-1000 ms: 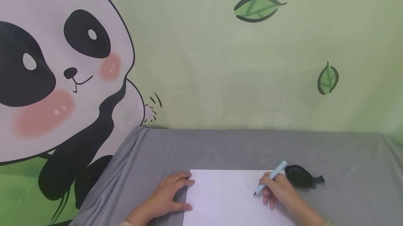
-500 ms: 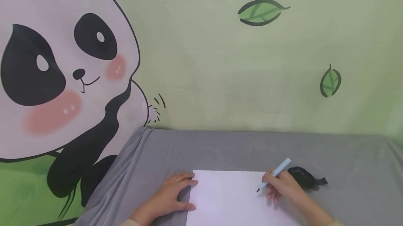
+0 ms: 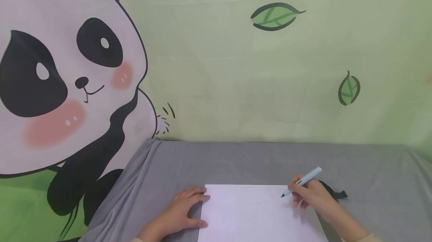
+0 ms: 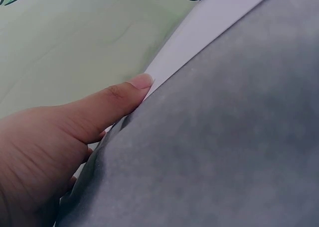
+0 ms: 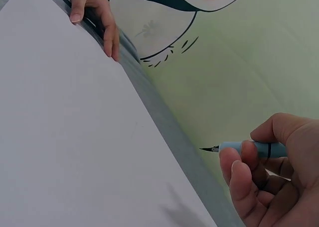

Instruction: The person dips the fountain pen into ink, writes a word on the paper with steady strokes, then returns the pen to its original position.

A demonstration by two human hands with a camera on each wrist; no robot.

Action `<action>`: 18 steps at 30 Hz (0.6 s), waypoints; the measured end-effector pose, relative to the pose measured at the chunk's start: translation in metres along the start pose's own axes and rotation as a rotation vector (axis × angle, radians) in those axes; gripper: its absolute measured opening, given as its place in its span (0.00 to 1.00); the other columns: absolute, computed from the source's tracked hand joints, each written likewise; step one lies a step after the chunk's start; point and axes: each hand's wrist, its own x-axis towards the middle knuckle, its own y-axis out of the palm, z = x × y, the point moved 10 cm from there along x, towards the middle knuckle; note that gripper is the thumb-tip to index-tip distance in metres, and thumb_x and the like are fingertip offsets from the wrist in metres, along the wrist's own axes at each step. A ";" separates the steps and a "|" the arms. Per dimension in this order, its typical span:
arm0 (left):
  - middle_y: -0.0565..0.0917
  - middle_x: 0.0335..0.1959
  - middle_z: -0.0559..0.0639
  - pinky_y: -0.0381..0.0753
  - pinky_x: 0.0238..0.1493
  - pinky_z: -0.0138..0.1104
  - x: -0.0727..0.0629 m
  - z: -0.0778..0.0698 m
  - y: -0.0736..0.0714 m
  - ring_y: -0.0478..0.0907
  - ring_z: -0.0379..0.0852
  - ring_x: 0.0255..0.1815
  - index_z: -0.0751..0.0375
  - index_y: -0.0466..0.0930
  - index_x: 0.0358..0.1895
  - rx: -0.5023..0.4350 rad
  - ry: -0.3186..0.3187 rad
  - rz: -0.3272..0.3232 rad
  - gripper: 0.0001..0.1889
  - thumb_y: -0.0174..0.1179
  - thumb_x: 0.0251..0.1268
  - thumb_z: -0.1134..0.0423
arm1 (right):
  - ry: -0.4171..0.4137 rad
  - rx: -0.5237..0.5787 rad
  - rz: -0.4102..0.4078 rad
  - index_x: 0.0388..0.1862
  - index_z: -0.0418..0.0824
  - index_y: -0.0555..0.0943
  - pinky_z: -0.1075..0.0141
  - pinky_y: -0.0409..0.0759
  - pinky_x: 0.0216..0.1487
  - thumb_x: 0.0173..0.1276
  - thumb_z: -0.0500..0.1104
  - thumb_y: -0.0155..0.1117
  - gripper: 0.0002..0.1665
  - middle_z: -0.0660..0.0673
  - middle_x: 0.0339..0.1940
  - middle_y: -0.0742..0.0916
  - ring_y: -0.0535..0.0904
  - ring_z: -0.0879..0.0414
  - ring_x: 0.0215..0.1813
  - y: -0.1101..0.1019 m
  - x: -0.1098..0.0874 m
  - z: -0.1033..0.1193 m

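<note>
A white sheet of paper (image 3: 236,212) lies on the grey cloth, with a few very faint lines on its upper part. My left hand (image 3: 179,210) rests at the sheet's left edge, fingers spread; its thumb touches the edge in the left wrist view. My right hand (image 3: 312,195) pinches a light blue fountain pen (image 3: 308,177) between thumb and fingers over the upper right of the sheet. The pen's dark nib (image 5: 209,149) points left and appears raised off the paper, whose surface carries the hand's shadow. My right hand partly hides a black object (image 3: 341,194) with a short tail.
Grey cloth (image 3: 236,159) covers the table around the sheet and bunches into folds at the left. Behind it hangs a pale green backdrop (image 3: 219,66) printed with a large panda (image 3: 101,77) and green leaves.
My right hand has moved away and to the right with the pen, covering more of the black object. The left hand keeps its place on the sheet. The head view has shifted slightly.
</note>
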 end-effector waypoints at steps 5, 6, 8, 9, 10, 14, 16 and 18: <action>0.75 0.64 0.50 0.64 0.63 0.57 0.000 0.000 0.000 0.69 0.56 0.66 0.50 0.77 0.59 0.029 0.022 -0.030 0.34 0.68 0.48 0.38 | -0.028 -0.009 0.004 0.45 0.25 0.73 0.68 0.78 0.20 0.70 0.41 0.58 0.17 0.50 0.23 0.82 0.80 0.62 0.24 -0.010 -0.001 0.002; 0.75 0.65 0.50 0.64 0.63 0.57 0.000 0.000 0.000 0.69 0.56 0.66 0.50 0.77 0.59 0.031 0.022 -0.032 0.34 0.68 0.48 0.38 | -0.028 -0.007 0.005 0.46 0.25 0.73 0.69 0.78 0.21 0.70 0.41 0.58 0.18 0.51 0.24 0.82 0.80 0.62 0.24 -0.012 -0.002 0.001; 0.75 0.65 0.50 0.65 0.63 0.57 0.000 0.000 -0.001 0.69 0.56 0.66 0.50 0.77 0.59 0.036 0.027 -0.037 0.34 0.68 0.48 0.38 | -0.039 0.001 0.002 0.47 0.24 0.73 0.69 0.78 0.21 0.71 0.41 0.57 0.18 0.51 0.24 0.83 0.80 0.63 0.24 -0.017 -0.004 0.002; 0.75 0.64 0.50 0.65 0.63 0.57 0.000 0.000 -0.001 0.69 0.56 0.66 0.50 0.77 0.59 0.037 0.028 -0.038 0.34 0.68 0.48 0.38 | -0.038 0.008 -0.004 0.47 0.25 0.73 0.69 0.79 0.21 0.71 0.41 0.57 0.18 0.52 0.24 0.83 0.80 0.63 0.24 -0.020 -0.005 0.002; 0.75 0.64 0.50 0.65 0.63 0.57 0.000 -0.001 -0.001 0.69 0.56 0.66 0.50 0.77 0.59 0.036 0.030 -0.039 0.34 0.68 0.48 0.38 | -0.033 0.019 -0.015 0.47 0.25 0.73 0.69 0.79 0.21 0.71 0.42 0.58 0.18 0.52 0.24 0.83 0.80 0.63 0.24 -0.023 -0.006 0.001; 0.75 0.64 0.51 0.65 0.63 0.57 0.000 -0.003 -0.002 0.69 0.56 0.66 0.50 0.77 0.59 0.034 0.036 -0.041 0.34 0.68 0.48 0.38 | -0.010 0.051 -0.068 0.44 0.32 0.76 0.69 0.78 0.22 0.72 0.43 0.56 0.14 0.52 0.24 0.84 0.79 0.63 0.24 -0.035 -0.010 0.000; 0.75 0.64 0.50 0.65 0.63 0.57 0.000 -0.003 -0.002 0.69 0.56 0.66 0.50 0.77 0.59 0.035 0.037 -0.039 0.34 0.68 0.48 0.38 | 0.006 0.074 -0.098 0.42 0.37 0.78 0.69 0.78 0.22 0.74 0.45 0.54 0.12 0.52 0.24 0.84 0.80 0.63 0.24 -0.041 -0.012 0.000; 0.75 0.64 0.50 0.65 0.63 0.57 0.000 -0.003 -0.002 0.69 0.56 0.66 0.50 0.77 0.59 0.034 0.038 -0.037 0.34 0.68 0.48 0.38 | 0.017 0.088 -0.119 0.40 0.43 0.79 0.69 0.78 0.22 0.75 0.46 0.50 0.12 0.53 0.25 0.85 0.80 0.63 0.24 -0.047 -0.014 0.000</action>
